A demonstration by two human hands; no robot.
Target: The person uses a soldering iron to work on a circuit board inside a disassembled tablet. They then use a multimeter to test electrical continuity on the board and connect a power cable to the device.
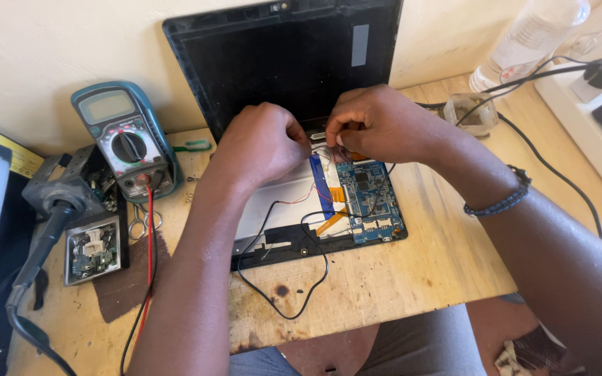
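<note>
Tablet lies opened on the wooden table, back cover off, blue circuit board and wires bare. Left hand and right hand both pinch thin wires at its top edge; reassembly looks undone.

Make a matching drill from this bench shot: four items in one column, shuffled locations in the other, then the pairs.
Items
1. teal handheld multimeter
2. blue rectangular circuit board
3. clear plastic water bottle
4. small metal scissors

Locations
A. far right corner, by the wall
B. inside the opened black tablet, below the right hand
C. left of the left hand, leaning by the wall
D. flat on the wooden table, just below the multimeter

Pairs: 1-C, 2-B, 3-A, 4-D
</note>
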